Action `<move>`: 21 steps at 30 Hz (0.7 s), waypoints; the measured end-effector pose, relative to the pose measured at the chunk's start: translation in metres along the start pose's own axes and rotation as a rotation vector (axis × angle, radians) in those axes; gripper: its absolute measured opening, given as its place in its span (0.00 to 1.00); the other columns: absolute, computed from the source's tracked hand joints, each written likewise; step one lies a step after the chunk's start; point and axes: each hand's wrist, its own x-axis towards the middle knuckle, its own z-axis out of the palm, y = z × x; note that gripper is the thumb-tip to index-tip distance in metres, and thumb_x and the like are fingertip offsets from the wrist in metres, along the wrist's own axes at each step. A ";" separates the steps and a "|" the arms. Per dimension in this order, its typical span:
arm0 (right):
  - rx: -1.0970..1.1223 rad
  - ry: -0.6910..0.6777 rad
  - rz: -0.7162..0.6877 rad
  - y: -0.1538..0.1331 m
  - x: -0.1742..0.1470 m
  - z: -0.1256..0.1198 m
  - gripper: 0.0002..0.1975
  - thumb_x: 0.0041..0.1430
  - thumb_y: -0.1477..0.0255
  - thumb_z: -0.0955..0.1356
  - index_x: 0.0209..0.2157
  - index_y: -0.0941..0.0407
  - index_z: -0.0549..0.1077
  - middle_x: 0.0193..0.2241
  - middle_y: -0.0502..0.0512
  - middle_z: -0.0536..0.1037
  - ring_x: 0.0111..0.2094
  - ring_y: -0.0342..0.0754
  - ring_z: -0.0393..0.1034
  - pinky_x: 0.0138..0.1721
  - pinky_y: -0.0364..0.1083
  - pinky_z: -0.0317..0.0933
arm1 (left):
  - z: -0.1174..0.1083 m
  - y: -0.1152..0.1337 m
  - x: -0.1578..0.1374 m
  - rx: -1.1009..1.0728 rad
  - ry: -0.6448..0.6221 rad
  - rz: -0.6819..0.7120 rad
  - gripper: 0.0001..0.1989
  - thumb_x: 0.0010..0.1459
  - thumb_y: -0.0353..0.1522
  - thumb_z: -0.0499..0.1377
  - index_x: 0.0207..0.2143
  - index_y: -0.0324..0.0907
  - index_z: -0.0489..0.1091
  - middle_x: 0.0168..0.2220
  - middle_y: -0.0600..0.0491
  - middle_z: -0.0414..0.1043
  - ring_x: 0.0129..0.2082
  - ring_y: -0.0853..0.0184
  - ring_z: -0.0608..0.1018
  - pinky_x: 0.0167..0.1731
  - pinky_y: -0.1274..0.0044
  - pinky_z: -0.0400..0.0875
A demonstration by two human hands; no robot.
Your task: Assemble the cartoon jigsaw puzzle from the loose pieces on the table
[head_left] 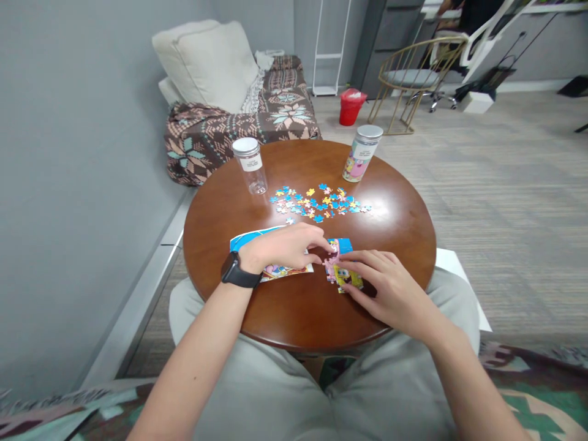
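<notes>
A partly joined jigsaw puzzle with yellow, pink and blue cartoon figures lies on the round wooden table. My left hand, with a dark watch on its wrist, reaches across a printed picture sheet and covers part of it. Its index fingertip touches the puzzle's upper left side, and the thumb is apart from it by the left edge. My right hand rests at the puzzle's right side, fingers spread, fingertips on the joined pieces. Loose puzzle pieces are scattered beyond both hands.
A clear jar with a silver lid stands at the table's back left. A second lidded jar with a cartoon print stands at back right. Beyond are a covered sofa, a red bin, a gold-framed chair and a seated person.
</notes>
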 end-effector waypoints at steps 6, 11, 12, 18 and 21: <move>-0.064 -0.045 -0.129 0.000 0.016 -0.003 0.09 0.64 0.69 0.67 0.45 0.53 0.75 0.45 0.56 0.79 0.44 0.52 0.73 0.44 0.52 0.60 | 0.000 0.000 -0.001 0.025 0.005 0.021 0.11 0.60 0.26 0.58 0.41 0.45 0.78 0.31 0.54 0.72 0.30 0.70 0.73 0.32 0.79 0.63; -0.166 -0.025 -0.242 -0.002 0.025 -0.003 0.07 0.65 0.70 0.67 0.40 0.56 0.76 0.38 0.56 0.80 0.37 0.49 0.74 0.38 0.50 0.59 | 0.003 -0.004 0.000 0.041 0.001 0.033 0.11 0.61 0.27 0.58 0.41 0.45 0.79 0.29 0.54 0.72 0.27 0.70 0.72 0.31 0.79 0.62; -0.188 -0.016 -0.263 -0.002 0.026 -0.003 0.07 0.64 0.71 0.66 0.39 0.56 0.77 0.37 0.56 0.80 0.36 0.49 0.74 0.37 0.50 0.58 | 0.003 -0.004 0.000 0.045 -0.002 0.035 0.11 0.61 0.28 0.58 0.41 0.45 0.79 0.29 0.54 0.72 0.27 0.70 0.72 0.31 0.79 0.62; -0.203 -0.017 -0.296 -0.004 0.027 -0.001 0.11 0.65 0.75 0.63 0.36 0.54 0.78 0.33 0.55 0.80 0.35 0.47 0.74 0.39 0.49 0.60 | 0.004 -0.005 0.000 0.057 0.007 0.041 0.12 0.61 0.27 0.57 0.41 0.46 0.79 0.30 0.54 0.74 0.28 0.70 0.72 0.32 0.78 0.62; -0.179 -0.009 -0.283 -0.002 0.024 0.001 0.11 0.66 0.74 0.63 0.36 0.53 0.78 0.33 0.54 0.80 0.35 0.47 0.74 0.39 0.48 0.62 | 0.004 -0.005 0.000 0.055 0.003 0.039 0.12 0.61 0.28 0.57 0.43 0.46 0.79 0.31 0.54 0.74 0.28 0.70 0.72 0.32 0.78 0.62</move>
